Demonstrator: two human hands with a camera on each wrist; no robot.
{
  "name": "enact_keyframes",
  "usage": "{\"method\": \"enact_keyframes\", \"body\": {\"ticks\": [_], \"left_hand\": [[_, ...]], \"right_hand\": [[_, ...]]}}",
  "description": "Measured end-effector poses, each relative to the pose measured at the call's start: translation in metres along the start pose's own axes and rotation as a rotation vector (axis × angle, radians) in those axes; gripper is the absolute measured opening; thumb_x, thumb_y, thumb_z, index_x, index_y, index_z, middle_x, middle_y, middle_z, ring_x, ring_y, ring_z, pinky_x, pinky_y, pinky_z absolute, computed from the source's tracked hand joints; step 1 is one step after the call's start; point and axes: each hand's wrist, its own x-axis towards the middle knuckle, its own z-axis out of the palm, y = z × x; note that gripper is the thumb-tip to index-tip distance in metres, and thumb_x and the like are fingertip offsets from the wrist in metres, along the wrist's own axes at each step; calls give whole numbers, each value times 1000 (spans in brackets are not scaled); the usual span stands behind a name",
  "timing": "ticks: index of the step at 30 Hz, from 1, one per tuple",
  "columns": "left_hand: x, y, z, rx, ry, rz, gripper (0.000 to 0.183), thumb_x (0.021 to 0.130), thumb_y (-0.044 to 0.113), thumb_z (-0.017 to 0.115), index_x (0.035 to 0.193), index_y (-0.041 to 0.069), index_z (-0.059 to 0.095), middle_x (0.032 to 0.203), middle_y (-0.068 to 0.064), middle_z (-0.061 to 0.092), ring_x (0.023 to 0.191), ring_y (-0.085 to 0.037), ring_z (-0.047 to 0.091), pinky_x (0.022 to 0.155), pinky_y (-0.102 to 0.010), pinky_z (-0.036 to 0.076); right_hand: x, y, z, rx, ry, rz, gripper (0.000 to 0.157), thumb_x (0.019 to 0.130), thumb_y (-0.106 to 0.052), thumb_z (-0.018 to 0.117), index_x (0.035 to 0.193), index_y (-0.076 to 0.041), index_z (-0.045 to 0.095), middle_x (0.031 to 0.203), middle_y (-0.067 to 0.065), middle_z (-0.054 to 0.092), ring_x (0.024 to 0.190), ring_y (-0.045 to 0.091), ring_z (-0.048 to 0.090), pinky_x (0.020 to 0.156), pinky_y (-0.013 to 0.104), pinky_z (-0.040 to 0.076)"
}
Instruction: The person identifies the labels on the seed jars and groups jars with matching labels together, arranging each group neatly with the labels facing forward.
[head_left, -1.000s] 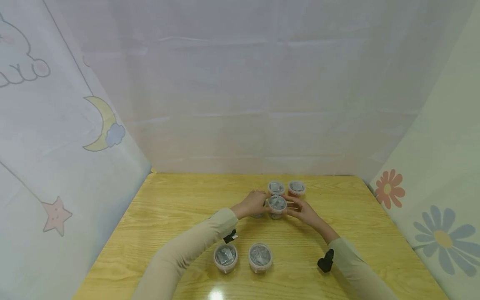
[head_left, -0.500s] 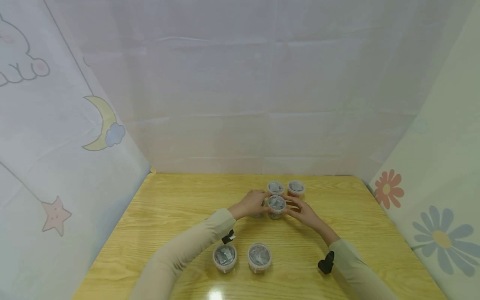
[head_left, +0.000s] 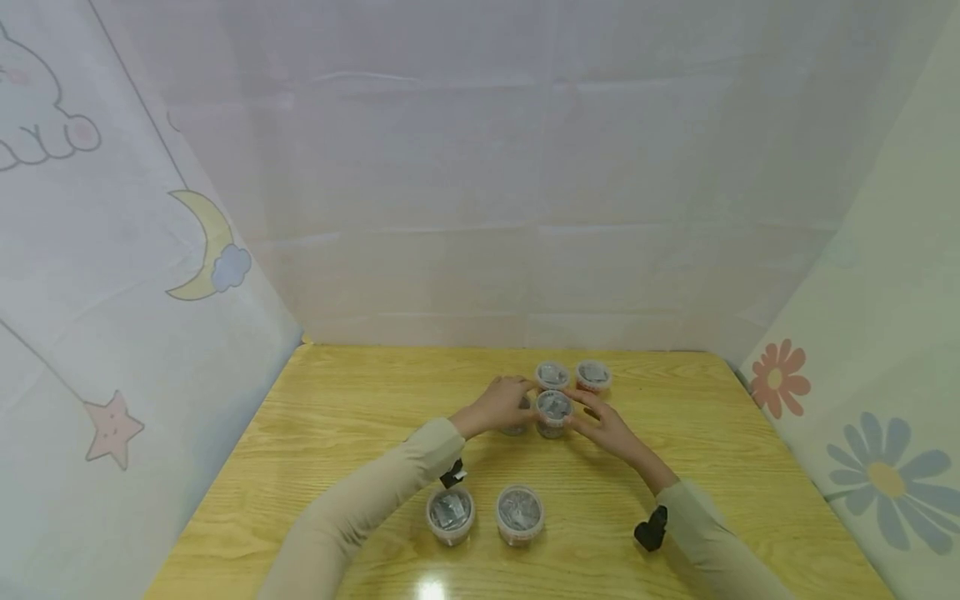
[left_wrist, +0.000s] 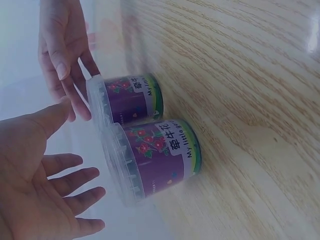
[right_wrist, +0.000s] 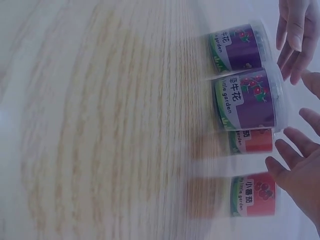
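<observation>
Two purple-labelled plastic cups with clear lids stand upright side by side: the right cup (head_left: 554, 408) is between the hands, while the left cup (left_wrist: 155, 160) is mostly covered by the left hand in the head view. The left hand (head_left: 501, 406) hovers over the left cup, its fingers spread and apart from the lids in the left wrist view. At the right cup's other side, the right hand (head_left: 606, 427) has loosely extended fingers close to the rim. Behind them are two red-labelled cups, one directly behind (head_left: 552, 375) and one further right (right_wrist: 254, 195).
Two more lidded cups stand nearer the front of the wooden table (head_left: 360, 383), one left (head_left: 451, 515) beside the left sleeve and one right (head_left: 520, 515). Printed cloth walls enclose the table's back and sides.
The left hand has drawn slightly left, off the right cup's rim. The right hand's fingers have loosened beside that cup. The cups stay where they were.
</observation>
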Motion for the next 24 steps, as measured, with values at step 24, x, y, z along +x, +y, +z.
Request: {"method": "enact_keyframes", "body": {"ticks": [24], "left_hand": [[-16,-7,-21,-16,46,-9,67,86,51,59,138,11,45,137,-9,48,128,-26,44,108,-59,22]], "right_hand": [[1,-50,-2,-19,5,24,51,92,-6,57,138,2,39,144,23,33,135,49,17,97,72,21]]}}
